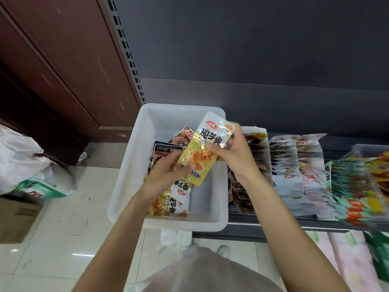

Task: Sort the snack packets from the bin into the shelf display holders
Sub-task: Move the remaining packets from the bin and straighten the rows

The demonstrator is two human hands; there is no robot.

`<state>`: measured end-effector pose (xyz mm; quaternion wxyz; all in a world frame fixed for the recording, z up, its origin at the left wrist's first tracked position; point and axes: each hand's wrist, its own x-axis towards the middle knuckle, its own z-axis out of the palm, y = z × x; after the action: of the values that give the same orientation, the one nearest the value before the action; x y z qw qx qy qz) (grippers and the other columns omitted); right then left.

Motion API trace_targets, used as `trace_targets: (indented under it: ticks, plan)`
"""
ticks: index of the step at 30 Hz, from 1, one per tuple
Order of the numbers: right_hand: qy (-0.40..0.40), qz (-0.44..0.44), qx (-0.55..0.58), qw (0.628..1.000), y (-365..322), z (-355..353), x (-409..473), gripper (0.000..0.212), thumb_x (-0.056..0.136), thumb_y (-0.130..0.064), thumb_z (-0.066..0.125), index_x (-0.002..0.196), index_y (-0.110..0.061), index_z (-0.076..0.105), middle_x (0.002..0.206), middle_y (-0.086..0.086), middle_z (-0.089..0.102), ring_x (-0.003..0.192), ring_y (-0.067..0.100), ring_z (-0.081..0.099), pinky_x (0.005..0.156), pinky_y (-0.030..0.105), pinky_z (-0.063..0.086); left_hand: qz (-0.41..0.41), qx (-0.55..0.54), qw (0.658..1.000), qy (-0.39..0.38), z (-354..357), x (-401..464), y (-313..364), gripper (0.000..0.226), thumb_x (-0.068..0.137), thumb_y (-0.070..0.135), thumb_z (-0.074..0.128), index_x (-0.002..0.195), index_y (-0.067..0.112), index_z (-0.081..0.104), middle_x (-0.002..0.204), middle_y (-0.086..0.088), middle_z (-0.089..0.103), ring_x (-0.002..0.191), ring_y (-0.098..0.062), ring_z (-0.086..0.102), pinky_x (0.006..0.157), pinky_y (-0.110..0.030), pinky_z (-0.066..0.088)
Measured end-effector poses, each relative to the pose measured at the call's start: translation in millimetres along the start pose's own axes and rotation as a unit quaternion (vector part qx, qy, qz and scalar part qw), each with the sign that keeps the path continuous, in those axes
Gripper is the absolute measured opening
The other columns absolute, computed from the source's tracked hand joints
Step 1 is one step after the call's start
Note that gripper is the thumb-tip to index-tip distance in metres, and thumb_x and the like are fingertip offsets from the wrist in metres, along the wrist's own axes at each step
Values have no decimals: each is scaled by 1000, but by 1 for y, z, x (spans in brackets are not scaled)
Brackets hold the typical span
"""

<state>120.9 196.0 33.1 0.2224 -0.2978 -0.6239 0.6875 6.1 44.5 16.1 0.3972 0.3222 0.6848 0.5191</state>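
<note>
Hands meet above the white plastic bin (pixel 134 165): left hand (pixel 168 175) and right hand (pixel 233 152) both pinch one yellow-and-white snack packet (pixel 207 144), fingers clamped on it, left of the shelf display holders (pixel 294 165).

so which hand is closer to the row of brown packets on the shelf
Right. The right hand holds the yellow packet beside the brown packets; the left hand holds its lower end over the white bin, farther away.
</note>
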Motion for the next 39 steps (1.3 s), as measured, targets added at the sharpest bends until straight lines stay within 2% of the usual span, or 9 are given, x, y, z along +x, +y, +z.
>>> trace_targets:
  ticks: [9,15,20,23,26,29,31,34,39]
  plan:
    - [50,-44,-32,997,-24,-77,-29,20,81,-4,71,86,-14,55,85,-2,71,77,13,68,62,25,56,73,25,997,14,40,22,16,7,81,21,71,85,27,72,83,-1,71,74,-20,61,69,-52,52]
    - [182,-97,-7,979,-37,-149,-54,21,89,-3,62,103,-18,57,99,2,68,86,13,68,66,23,57,158,77,982,67,89,61,51,10,84,16,69,84,26,68,81,14,70,75,-5,64,72,-20,50]
    - [315,-149,29,937,-41,-206,-56,23,93,-4,57,104,-24,53,103,-3,64,94,10,66,71,25,57,339,360,865,81,146,101,59,22,86,27,58,105,24,68,100,8,70,97,-11,62,87,-25,44]
    - [301,-154,-55,940,-46,-227,-41,20,93,-5,56,103,-22,51,101,-4,62,93,9,64,72,26,57,355,510,783,23,177,125,57,42,90,34,55,126,14,58,122,-6,63,122,-20,52,113,-35,22]
    - [231,-158,-166,945,-53,-240,-20,17,94,-6,55,105,-17,49,100,0,62,95,15,64,77,34,58,321,576,751,-30,192,130,52,40,93,38,50,127,20,58,118,-4,65,113,-17,57,117,-33,5]
    - [142,-174,-342,912,-58,-240,-2,16,92,-10,59,104,-17,53,95,-4,62,92,18,64,75,42,56,328,556,761,-62,191,121,46,36,94,29,52,130,29,56,116,1,67,104,-21,62,105,-33,36]
    - [99,-186,-463,861,-57,-232,8,15,90,-14,60,103,-18,53,91,-9,59,88,20,61,71,40,51,335,533,774,-62,187,119,41,39,91,19,57,128,33,56,105,0,71,88,-25,67,74,-38,55]
    - [53,-173,-551,815,-50,-215,20,13,92,-17,57,102,-23,53,99,-8,64,94,21,61,67,32,41,337,503,795,-40,185,119,42,35,85,10,63,114,29,67,89,-3,73,71,-27,69,54,-39,56]
    - [6,-114,-648,753,-25,-193,31,20,99,-20,44,103,-25,63,102,1,69,97,27,62,77,38,46,352,485,801,-12,186,117,44,27,82,12,68,104,27,72,94,3,72,74,-21,69,56,-34,56]
